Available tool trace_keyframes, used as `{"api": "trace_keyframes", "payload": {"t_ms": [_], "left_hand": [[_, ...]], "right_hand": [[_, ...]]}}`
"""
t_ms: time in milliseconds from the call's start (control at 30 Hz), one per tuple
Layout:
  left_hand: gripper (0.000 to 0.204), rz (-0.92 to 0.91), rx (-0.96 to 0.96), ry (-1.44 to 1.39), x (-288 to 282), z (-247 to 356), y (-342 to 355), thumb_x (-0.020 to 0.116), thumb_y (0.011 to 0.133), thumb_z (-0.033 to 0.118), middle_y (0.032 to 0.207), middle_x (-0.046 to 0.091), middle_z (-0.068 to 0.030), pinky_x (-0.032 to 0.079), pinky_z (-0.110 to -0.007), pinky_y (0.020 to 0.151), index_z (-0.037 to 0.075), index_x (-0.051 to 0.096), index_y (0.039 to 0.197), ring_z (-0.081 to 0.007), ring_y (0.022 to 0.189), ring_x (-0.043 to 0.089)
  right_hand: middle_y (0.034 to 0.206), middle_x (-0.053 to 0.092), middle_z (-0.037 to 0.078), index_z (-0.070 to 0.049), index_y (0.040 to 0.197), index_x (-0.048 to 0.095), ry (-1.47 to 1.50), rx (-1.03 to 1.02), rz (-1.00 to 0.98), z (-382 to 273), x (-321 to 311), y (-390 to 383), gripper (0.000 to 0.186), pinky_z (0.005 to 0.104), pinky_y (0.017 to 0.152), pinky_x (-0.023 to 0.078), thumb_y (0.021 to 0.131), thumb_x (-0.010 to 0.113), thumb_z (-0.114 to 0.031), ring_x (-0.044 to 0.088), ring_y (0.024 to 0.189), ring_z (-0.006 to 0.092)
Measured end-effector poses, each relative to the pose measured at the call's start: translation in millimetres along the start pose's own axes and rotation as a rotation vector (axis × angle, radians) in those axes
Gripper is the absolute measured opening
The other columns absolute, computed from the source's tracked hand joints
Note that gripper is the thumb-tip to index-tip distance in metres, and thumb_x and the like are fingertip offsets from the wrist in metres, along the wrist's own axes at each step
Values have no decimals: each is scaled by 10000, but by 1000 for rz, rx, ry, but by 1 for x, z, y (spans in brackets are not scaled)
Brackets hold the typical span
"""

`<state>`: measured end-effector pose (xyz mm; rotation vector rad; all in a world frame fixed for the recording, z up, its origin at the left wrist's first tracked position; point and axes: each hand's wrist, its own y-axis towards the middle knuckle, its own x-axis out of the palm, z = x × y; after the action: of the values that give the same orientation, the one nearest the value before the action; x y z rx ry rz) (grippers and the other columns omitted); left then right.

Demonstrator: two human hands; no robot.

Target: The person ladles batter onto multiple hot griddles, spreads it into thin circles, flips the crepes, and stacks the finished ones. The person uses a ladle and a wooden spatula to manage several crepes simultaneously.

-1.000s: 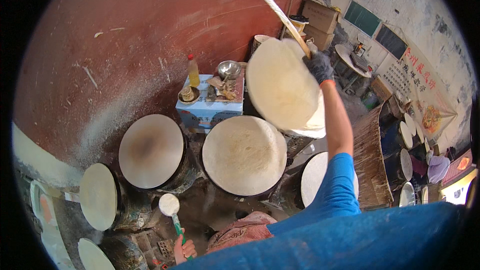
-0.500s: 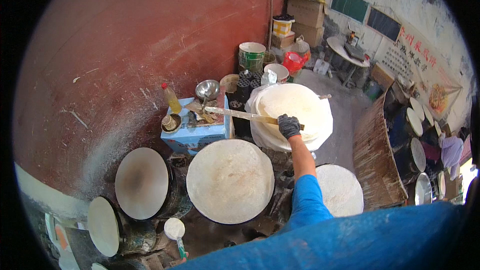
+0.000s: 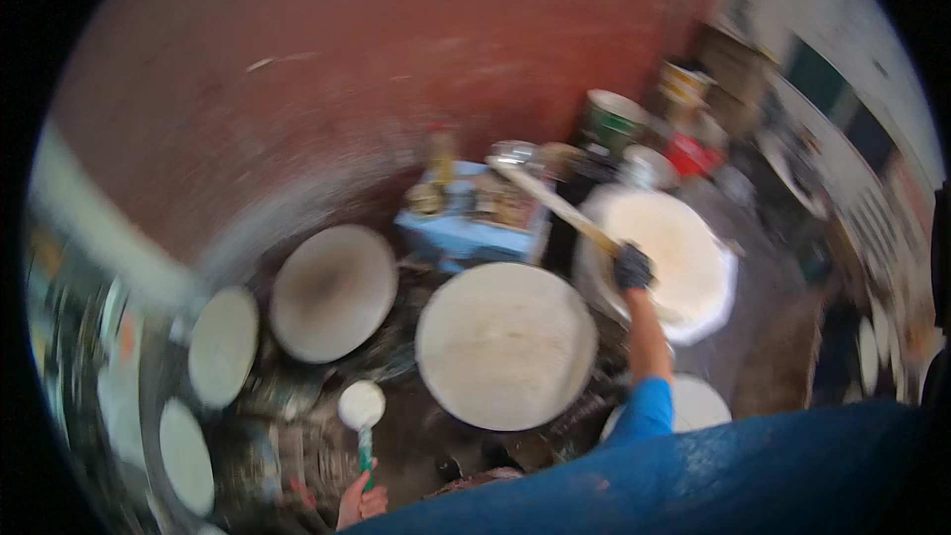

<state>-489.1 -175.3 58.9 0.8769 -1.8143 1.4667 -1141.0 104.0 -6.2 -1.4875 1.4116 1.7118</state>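
Observation:
The picture is motion-blurred. My right hand [image 3: 631, 267], in a dark glove, grips a long pale wooden stick [image 3: 555, 203], which angles up-left over a round stack of pale flatbreads [image 3: 684, 243] on white wrapping. My left hand [image 3: 359, 500], bare and low in view, is closed on the green handle of a ladle [image 3: 362, 404] whose round head holds white batter or is coated in it. A large pale round griddle [image 3: 505, 347] lies between my hands, with another griddle [image 3: 332, 292], dark-stained at its middle, to its left.
More griddles [image 3: 220, 347] line the left, and another [image 3: 698, 406] is partly behind my right arm. A blue box [image 3: 451, 243] with a bottle and bowls stands by the red wall [image 3: 396, 30]. Buckets [image 3: 614, 114] and cardboard boxes [image 3: 733, 69] are farther back.
A second ago my right hand held a flatbread up on the stick; since then flatbread and stick came down onto the stack. The view has since swung left, shifting the scene rightward.

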Motion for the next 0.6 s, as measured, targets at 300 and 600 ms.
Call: {"api": "trace_keyframes", "payload": {"t_ms": [300,600], "left_hand": [[436,-46,482,5,-40,-65,-39,467,938,369,444,279,39,191,-234,303,155,364,572,-61,331,264],[282,50,1372,-374,-163,-251,-206,438,960,266,564,275,24,189,-172,312,317,326,1214,-36,402,232]], "right_hand": [[966,630,139,14,1114,565,1038,-358,-496,-267,14,-110,473,344,791,475,729,726,-209,594,842,251],[792,653,96,-13,963,649,861,-1305,-1130,-566,-106,-401,262,322,696,466,784,674,-203,603,752,184]]}}
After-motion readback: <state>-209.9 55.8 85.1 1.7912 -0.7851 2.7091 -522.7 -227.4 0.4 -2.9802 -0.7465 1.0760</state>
